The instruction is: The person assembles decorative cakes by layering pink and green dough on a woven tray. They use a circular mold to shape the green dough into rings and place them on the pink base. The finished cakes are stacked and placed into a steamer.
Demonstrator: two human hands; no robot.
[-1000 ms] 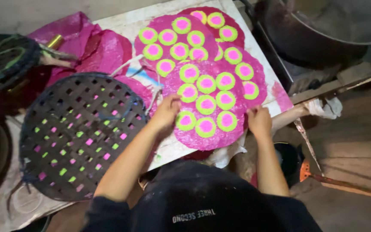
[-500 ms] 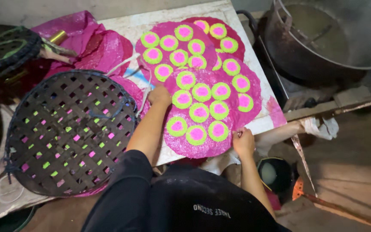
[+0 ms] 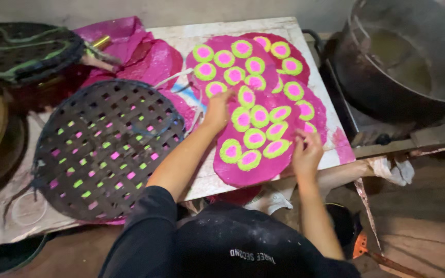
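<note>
Both hands rest open on the near pink dotted sheet [image 3: 256,136]: left hand [image 3: 217,109] at its left edge, right hand [image 3: 306,154] at its right. A dark woven tray [image 3: 106,149] lies just left on the surface [image 3: 202,36]; a big metal pot [image 3: 403,56] stands right.

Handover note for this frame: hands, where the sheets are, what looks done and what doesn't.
Left hand rests open on the near pink sheet, at its left edge. Right hand touches that sheet's right edge, fingers bent.
The sheet lies on the white board, overlapping a second dotted sheet behind it.
Woven round tray sits left, coloured patches showing through.
Done: both sheets dotted green and pink.
Left: neither sheet lifted.
</note>
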